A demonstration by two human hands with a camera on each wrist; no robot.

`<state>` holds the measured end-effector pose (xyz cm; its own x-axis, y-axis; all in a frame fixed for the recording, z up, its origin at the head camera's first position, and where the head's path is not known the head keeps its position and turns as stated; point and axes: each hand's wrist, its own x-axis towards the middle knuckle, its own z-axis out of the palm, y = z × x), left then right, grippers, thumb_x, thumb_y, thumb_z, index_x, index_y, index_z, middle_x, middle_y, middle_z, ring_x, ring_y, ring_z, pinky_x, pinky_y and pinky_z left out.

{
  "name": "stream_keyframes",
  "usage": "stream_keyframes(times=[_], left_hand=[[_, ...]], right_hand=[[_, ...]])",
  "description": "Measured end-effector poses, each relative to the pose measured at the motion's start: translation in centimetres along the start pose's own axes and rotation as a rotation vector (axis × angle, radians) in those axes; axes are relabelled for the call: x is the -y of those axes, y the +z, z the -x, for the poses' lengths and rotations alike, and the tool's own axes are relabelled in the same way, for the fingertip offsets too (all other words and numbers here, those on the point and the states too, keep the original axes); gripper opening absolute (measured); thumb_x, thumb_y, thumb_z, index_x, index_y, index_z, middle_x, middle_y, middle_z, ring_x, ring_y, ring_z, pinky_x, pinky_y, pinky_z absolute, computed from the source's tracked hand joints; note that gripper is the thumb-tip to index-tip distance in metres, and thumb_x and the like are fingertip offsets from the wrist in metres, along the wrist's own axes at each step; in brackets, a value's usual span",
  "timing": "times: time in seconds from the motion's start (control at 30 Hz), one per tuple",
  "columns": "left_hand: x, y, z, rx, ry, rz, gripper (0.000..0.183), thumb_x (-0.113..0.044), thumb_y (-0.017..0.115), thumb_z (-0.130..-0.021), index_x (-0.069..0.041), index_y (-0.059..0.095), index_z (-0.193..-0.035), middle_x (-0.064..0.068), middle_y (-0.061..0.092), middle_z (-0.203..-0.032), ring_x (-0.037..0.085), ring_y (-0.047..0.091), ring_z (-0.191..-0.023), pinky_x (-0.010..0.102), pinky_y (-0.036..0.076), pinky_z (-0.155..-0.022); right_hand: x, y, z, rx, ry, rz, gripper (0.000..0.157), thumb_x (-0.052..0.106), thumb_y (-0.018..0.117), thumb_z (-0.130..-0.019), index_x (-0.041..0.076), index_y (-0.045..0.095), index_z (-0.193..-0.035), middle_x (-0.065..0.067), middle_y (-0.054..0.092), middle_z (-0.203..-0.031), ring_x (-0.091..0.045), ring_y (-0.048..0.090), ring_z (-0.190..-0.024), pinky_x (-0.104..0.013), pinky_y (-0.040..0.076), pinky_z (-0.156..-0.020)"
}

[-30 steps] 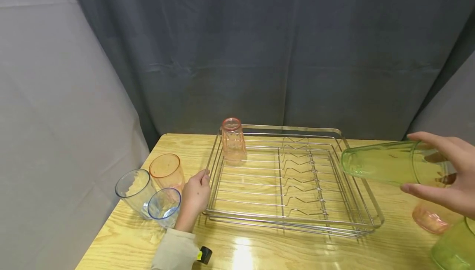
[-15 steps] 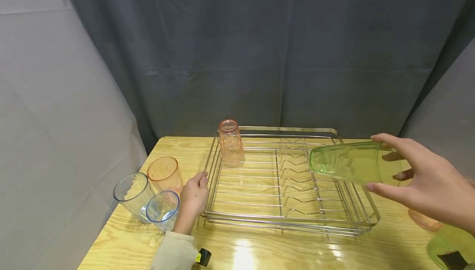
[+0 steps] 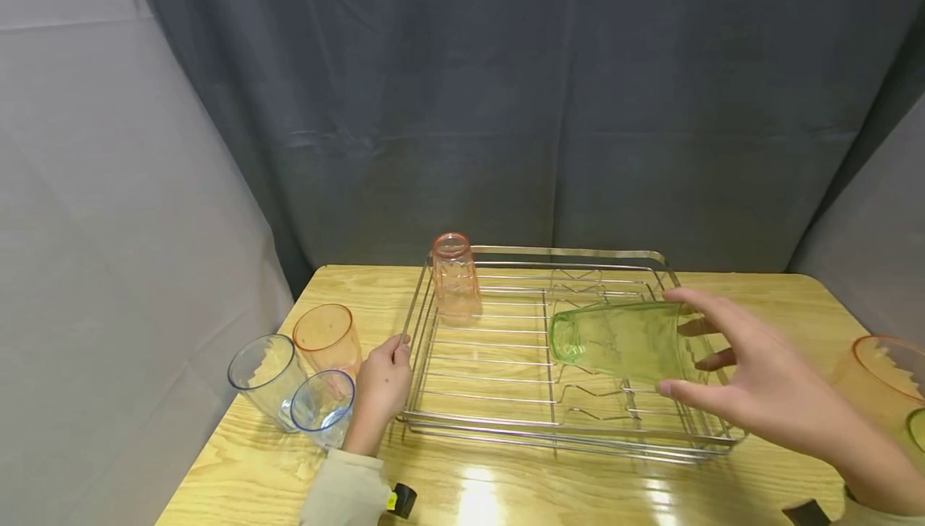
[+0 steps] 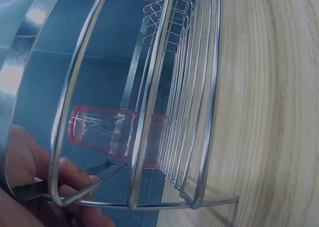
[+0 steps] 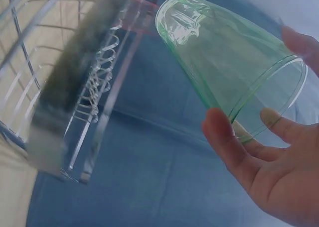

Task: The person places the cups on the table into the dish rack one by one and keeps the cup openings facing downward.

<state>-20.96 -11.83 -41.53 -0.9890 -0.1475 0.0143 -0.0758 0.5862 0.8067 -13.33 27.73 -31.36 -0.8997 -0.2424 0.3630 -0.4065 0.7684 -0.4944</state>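
A wire dish rack (image 3: 499,432) stands on the wooden table, and my left hand (image 3: 383,381) grips its left rail; the left wrist view shows the fingers (image 4: 30,162) curled around the metal. My right hand (image 3: 744,373) holds a green glass (image 3: 621,340) by its rim, thumb and fingers around the mouth. The glass lies sideways in the air over the rack's right half, its base pointing left. In the right wrist view the open mouth of the green glass (image 5: 224,62) faces the palm. A pink glass (image 3: 455,277) stands upside down in the rack's back left corner.
Left of the rack stand a clear glass (image 3: 270,385), an orange glass (image 3: 328,341) and a blue-rimmed glass (image 3: 321,405), all upright. At the right edge are another orange glass (image 3: 878,377) and part of a green one. A dark curtain (image 3: 506,108) hangs behind the table.
My right hand has carried the green glass leftward, from beside the rack to over its right half. My left hand keeps its grip on the rail.
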Motion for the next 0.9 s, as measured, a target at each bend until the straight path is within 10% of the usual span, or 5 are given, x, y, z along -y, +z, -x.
stream_keyframes(times=[0.57,0.9], left_hand=[[-0.2,-0.1,0.2,-0.084,0.044,-0.055,0.04,-0.022,0.045,-0.104,-0.002,0.058,-0.136,0.002,0.054,-0.06,0.011,0.037,-0.041,0.021,0.028,-0.038],[-0.4,0.2,0.2,-0.211,0.188,-0.166,0.037,-0.021,0.052,-0.101,-0.003,0.06,-0.132,0.013,0.069,-0.101,0.023,0.064,-0.078,0.033,0.049,-0.062]], right_hand=[[0.3,1.9,-0.1,0.013,-0.027,-0.037,0.095,0.033,0.09,-0.07,0.032,0.038,-0.15,-0.008,0.051,-0.143,-0.005,0.067,-0.084,-0.024,0.055,-0.062],[0.3,2.4,-0.2,0.043,-0.008,-0.068,0.096,0.033,0.089,-0.072,0.032,0.036,-0.151,-0.009,0.048,-0.144,-0.01,0.068,-0.081,-0.024,0.053,-0.06]])
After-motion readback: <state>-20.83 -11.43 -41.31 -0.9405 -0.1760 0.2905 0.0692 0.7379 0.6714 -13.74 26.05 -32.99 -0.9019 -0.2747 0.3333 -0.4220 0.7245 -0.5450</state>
